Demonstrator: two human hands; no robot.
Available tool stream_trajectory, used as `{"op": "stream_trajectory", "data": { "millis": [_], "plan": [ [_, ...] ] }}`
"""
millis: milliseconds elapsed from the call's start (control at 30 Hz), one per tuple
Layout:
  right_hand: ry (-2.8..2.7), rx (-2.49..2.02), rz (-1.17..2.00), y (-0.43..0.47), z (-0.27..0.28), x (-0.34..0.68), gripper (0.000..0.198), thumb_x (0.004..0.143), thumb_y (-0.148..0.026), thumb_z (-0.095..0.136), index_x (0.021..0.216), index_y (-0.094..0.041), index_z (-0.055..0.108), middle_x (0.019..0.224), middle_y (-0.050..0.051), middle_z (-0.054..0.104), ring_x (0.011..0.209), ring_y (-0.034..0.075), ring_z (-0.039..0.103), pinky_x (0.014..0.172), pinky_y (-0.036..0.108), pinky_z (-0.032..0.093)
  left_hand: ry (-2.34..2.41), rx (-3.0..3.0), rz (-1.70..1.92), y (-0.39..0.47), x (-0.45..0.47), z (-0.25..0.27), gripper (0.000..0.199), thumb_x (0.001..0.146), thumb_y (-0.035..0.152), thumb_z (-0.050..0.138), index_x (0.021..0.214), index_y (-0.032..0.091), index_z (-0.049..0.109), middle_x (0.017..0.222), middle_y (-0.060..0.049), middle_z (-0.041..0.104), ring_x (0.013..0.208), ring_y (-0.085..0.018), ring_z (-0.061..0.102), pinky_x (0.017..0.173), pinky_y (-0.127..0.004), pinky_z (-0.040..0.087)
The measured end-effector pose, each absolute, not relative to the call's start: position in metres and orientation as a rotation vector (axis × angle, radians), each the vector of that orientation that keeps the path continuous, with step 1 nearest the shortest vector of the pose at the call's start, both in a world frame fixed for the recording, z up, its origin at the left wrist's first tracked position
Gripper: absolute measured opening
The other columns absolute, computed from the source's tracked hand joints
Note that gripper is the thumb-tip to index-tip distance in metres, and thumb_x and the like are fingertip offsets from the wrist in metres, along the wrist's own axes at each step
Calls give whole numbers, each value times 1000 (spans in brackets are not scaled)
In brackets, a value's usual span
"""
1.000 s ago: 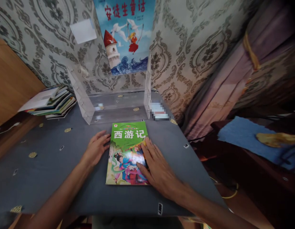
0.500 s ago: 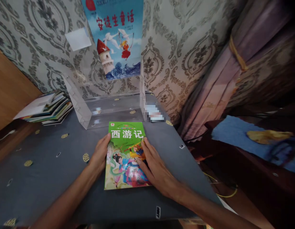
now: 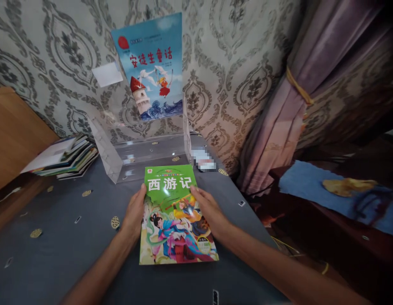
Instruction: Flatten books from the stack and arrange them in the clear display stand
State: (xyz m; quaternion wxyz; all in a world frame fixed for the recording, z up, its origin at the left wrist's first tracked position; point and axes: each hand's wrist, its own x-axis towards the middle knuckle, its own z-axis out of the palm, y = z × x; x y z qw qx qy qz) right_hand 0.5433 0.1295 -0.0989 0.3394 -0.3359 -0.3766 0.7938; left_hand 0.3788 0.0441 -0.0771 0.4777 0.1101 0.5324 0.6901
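Note:
A green picture-cover book (image 3: 174, 220) with large white Chinese characters faces up, low over the dark table. My left hand (image 3: 135, 209) grips its left edge, with the fingers hidden underneath or behind. On the opposite edge my right hand (image 3: 212, 212) holds the book, its thumb at the cover's upper right. Just past the book stands a clear acrylic rack (image 3: 110, 159). A blue book (image 3: 158, 72) with red characters, a tower and waves on its cover stands upright at the rack's top.
A pile of books and papers (image 3: 69, 154) lies at the left by a wooden panel (image 3: 21, 131). Behind the table (image 3: 72, 250) is patterned wallpaper. A blurred-out item (image 3: 203, 159) lies right of the rack. A tied curtain (image 3: 279, 123) and blue cloth (image 3: 304, 182) are farther right.
My right hand has slid off the front cover to the book's right edge, uncovering the lower right picture. The view has tilted up slightly, showing more of the blue book.

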Motion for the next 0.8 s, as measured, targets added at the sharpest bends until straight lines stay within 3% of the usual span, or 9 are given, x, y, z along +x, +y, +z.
{"op": "stream_trajectory", "data": {
  "millis": [133, 233, 467, 600, 800],
  "plan": [
    [-760, -754, 2318, 124, -90, 537, 44, 72, -52, 82, 96, -20, 66, 94, 8, 79, 85, 28, 77, 76, 39, 61, 1177, 241, 1579, 50, 373, -91, 49, 90, 51, 67, 121, 13, 66, 105, -14, 78, 93, -31, 77, 84, -44, 63],
    [-726, -731, 2303, 121, -90, 533, 42, 74, -49, 82, 99, -20, 64, 95, 7, 79, 87, 27, 77, 79, 39, 61, 1140, 276, 1532, 53, 363, -98, 51, 91, 53, 65, 124, 14, 64, 106, -14, 78, 93, -31, 77, 84, -44, 63],
    [-733, -736, 2271, 105, -105, 524, 51, 68, -54, 85, 103, -23, 63, 97, 5, 79, 91, 27, 76, 83, 42, 60, 1500, 381, 1455, 54, 318, -102, 32, 88, 42, 70, 101, 12, 70, 88, -10, 78, 82, -26, 77, 77, -35, 62],
    [-774, -645, 2347, 97, -109, 523, 55, 63, -51, 88, 105, -23, 66, 100, 5, 79, 93, 26, 74, 88, 42, 57, 1922, 961, 1299, 54, 297, -99, 32, 89, 46, 62, 97, 16, 70, 84, -6, 75, 82, -24, 72, 79, -35, 58],
    [-767, -671, 2445, 96, -117, 522, 54, 65, -46, 88, 107, -21, 66, 96, 5, 78, 86, 22, 73, 89, 41, 56, 2357, 1934, 831, 53, 321, -79, 42, 96, 44, 46, 127, 18, 59, 127, -14, 63, 124, -31, 58, 109, -50, 43]
  ]
}}
